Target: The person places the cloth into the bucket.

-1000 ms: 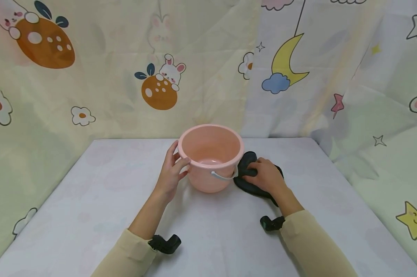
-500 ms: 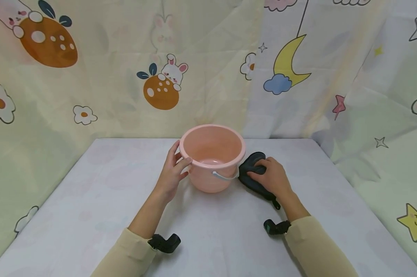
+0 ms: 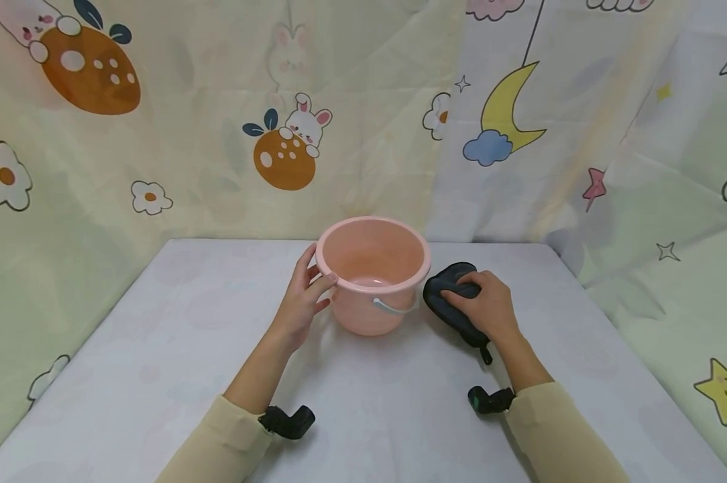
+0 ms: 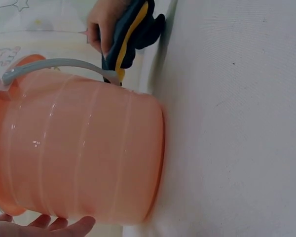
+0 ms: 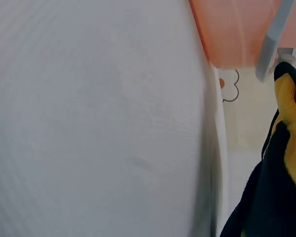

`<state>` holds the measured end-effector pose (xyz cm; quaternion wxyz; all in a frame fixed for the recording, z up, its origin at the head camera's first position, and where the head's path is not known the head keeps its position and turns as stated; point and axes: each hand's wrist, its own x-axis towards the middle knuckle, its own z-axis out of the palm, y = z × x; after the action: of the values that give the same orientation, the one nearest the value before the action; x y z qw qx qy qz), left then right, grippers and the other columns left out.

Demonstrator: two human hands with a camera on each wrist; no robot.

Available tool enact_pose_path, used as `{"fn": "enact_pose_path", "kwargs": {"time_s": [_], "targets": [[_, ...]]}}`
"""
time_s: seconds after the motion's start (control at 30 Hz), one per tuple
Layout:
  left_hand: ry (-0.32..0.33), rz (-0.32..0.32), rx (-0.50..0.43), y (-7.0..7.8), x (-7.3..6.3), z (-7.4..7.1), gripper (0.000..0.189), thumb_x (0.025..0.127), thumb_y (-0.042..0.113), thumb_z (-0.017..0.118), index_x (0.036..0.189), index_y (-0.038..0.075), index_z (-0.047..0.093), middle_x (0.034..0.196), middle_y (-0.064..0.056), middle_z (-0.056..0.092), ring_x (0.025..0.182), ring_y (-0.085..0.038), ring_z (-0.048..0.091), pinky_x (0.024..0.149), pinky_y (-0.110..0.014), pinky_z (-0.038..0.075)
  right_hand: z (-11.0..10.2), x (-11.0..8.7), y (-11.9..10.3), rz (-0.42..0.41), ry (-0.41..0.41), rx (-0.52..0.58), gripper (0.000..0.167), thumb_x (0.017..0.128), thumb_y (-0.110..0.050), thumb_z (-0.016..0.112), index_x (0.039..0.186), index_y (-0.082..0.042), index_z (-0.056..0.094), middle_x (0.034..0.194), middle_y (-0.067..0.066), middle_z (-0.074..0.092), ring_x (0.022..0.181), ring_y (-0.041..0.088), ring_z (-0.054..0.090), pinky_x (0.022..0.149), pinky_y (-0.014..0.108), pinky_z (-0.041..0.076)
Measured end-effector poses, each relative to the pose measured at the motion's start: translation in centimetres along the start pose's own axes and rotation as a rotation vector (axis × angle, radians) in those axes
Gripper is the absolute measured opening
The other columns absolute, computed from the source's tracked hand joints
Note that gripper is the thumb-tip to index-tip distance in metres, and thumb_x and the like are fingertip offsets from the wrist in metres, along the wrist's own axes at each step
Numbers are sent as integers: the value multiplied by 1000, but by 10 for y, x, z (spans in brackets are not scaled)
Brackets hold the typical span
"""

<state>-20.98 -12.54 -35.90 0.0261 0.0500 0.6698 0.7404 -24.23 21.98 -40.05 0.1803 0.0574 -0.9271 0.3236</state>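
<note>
A pink plastic bucket [image 3: 372, 312] stands upright at the middle of the table. My left hand [image 3: 297, 305] holds its left side, thumb at the rim and fingers spread along the outer wall. Right of the bucket, my right hand [image 3: 490, 302] pinches a dark, soft, mitt-like item [image 3: 444, 312] from above. That item has a yellow strip [image 4: 128, 39] along its side, seen in the left wrist view, and a small loop at its near end. Its far end comes close to the bucket's grey handle [image 5: 274, 42] in the right wrist view.
The table [image 3: 363, 416] has a pale cloth top. Behind and to the right hangs a printed curtain [image 3: 375, 134] with cartoon pictures. Each wrist carries a small black camera [image 3: 288, 422], just past the beige sleeves [image 3: 563, 429].
My right hand has moved a little to the right, away from the bucket, with the dark mitt-like item. The left hand keeps its place on the bucket. The head view has shifted slightly.
</note>
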Motion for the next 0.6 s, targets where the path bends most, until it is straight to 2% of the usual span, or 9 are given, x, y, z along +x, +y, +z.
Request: {"fn": "enact_pose_path", "kwargs": {"time_s": [0.17, 0.4, 0.6], "targets": [[-3, -2, -8, 0, 0, 1, 77, 102, 21, 59, 165, 34, 17, 166, -12, 31, 148, -31, 40, 118, -68, 32, -6, 1, -3, 34, 21, 10, 40, 86, -39, 82, 104, -4, 73, 112, 22, 68, 115, 44, 63, 102, 59, 49], [-6, -1, -15, -2, 1, 2, 79, 100, 24, 60, 165, 34, 17, 165, -11, 31, 146, -31, 41, 116, -66, 35, -18, 1, -8, 99, 44, 20, 44, 88, -43, 79, 108, -5, 72, 123, 24, 66, 125, 46, 58, 105, 61, 47], [10, 10, -30, -2, 1, 2, 78, 99, 23, 59, 165, 34, 19, 165, -12, 33, 143, -31, 44, 115, -64, 39, -28, 4, -14, 93, 86, 25, 46, 88, -44, 79, 107, -4, 72, 120, 24, 67, 121, 45, 59, 100, 60, 50]]}}
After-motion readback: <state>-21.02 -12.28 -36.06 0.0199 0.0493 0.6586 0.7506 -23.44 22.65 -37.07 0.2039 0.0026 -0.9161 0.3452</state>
